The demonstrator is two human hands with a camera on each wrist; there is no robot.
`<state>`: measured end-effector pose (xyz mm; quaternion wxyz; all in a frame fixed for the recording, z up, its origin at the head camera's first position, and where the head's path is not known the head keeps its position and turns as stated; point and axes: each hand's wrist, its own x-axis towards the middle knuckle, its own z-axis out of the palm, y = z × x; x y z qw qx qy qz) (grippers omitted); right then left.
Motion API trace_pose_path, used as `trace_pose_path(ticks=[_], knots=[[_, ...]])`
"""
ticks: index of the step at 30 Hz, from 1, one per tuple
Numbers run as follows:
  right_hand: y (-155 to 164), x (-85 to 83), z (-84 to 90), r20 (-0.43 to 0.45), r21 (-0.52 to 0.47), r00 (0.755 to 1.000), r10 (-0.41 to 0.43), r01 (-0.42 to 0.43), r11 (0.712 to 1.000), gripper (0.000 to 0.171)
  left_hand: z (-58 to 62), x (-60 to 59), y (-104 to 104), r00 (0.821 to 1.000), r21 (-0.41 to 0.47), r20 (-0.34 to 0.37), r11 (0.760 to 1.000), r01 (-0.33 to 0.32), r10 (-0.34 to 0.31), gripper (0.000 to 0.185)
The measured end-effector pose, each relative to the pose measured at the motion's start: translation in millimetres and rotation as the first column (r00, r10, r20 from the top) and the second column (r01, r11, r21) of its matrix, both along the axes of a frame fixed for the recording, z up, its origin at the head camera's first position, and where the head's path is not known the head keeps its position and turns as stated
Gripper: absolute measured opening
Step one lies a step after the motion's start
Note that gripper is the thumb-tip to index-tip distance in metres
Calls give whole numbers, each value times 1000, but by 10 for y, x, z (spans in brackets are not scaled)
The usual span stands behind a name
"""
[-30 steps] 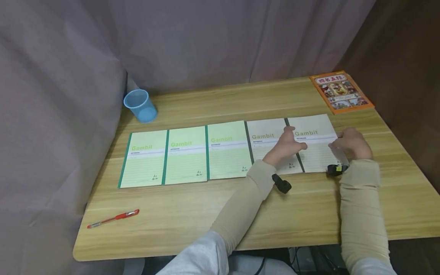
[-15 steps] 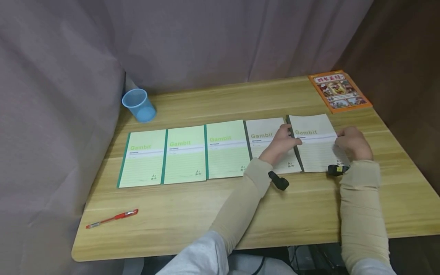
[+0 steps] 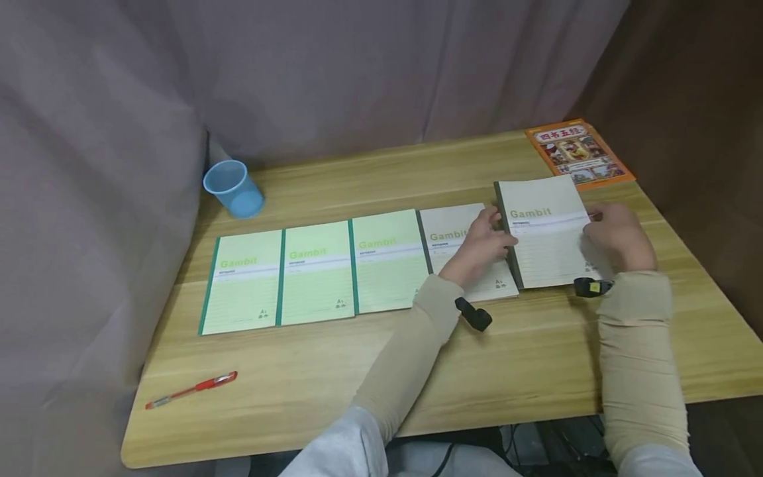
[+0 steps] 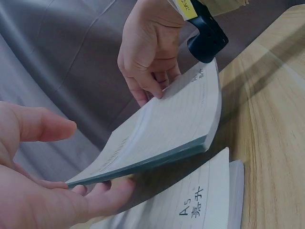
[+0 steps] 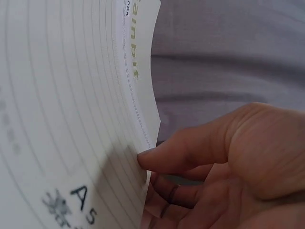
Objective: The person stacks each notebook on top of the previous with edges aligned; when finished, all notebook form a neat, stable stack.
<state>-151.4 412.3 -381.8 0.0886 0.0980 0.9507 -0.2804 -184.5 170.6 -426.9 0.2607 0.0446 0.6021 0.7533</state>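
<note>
A: So, which notebook is in the hands?

B: The grey notebook [image 3: 545, 232] at about 2 o'clock on the counter [image 3: 536, 358]. It's lifted off the wood, spine edge lowest. The left hand [image 3: 479, 242] has fingers under the spine and a thumb above it. The right hand [image 3: 620, 238] pinches the free edge at 3 o'clock, thumb on the cover and fingers curled beneath.

A: Why both hands?

B: My guess is that a soft book sags. The left wrist view shows it bowing between the two grips, so holding both edges keeps it level.

A: What does it look like?

B: Pale grey cover with ruled lines, a dark spine strip, a "Gambit" title in green, and "A5" near a lower corner. It's slim and plainly bendy.

A: And the others?

B: A second grey one [image 3: 459, 248] lies flat just to its left, partly under the left hand. Three green ones [image 3: 316, 275] run edge to edge toward 9 o'clock. A blue cup [image 3: 232, 189] lies at 11 o'clock, an orange book [image 3: 578, 154] at 1 o'clock and a red pen [image 3: 191, 389] at 8 o'clock.
</note>
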Motion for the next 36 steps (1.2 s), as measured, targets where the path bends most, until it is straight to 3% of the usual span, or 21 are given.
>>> trace_pose_path(ticks=[5, 10, 14, 21, 27, 36], knots=[[-102, 0, 61, -20, -48, 1000, -19, 18, 999, 57, 18, -6, -65, 1000, 14, 0, 999, -29, 29, 79], [-159, 23, 104, -29, -109, 998, -64, 60, 992, 56, 34, -33, -171, 998, 98, 34, 994, -48, 45, 76], [-201, 37, 115, -84, -119, 995, -47, 37, 992, 49, 50, -70, -280, 997, 139, 62, 989, -46, 38, 74], [-307, 61, 84, -105, -160, 994, 20, -37, 986, 49, 35, -119, -420, 998, 111, 71, 994, -8, 0, 67], [-451, 4, 51, -73, -236, 994, 81, -96, 967, 51, 30, -171, -606, 999, 118, 54, 993, -2, -4, 65], [-625, -3, 57, -15, -404, 997, 79, -79, 912, 53, -22, -201, -822, 999, 93, 29, 995, -25, 22, 65]])
